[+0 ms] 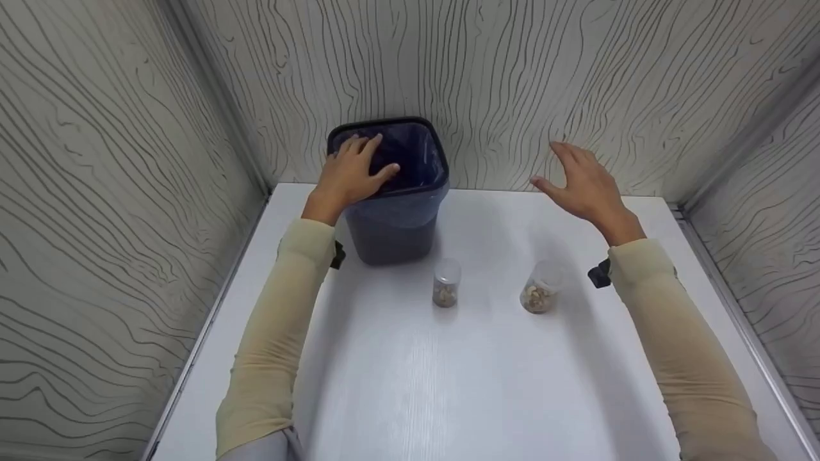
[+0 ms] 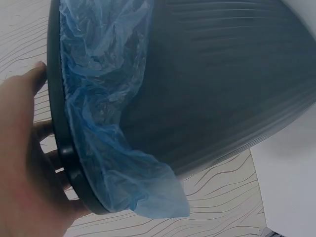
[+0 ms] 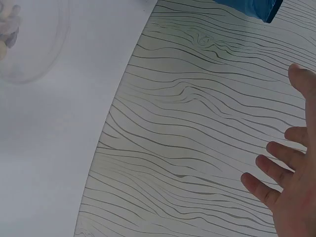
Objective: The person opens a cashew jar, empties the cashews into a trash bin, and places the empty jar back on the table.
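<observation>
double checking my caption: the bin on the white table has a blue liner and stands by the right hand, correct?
Wrong hand: the head view shows the bin, with its blue liner, standing on the white table by the left hand.

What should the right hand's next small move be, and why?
Probably ease the right hand down toward the wider clear container. The hand is raised, empty, fingers apart, and that container of pale pieces is nearer to it than the narrower one. The left hand is at the opening of the lined bin.
</observation>
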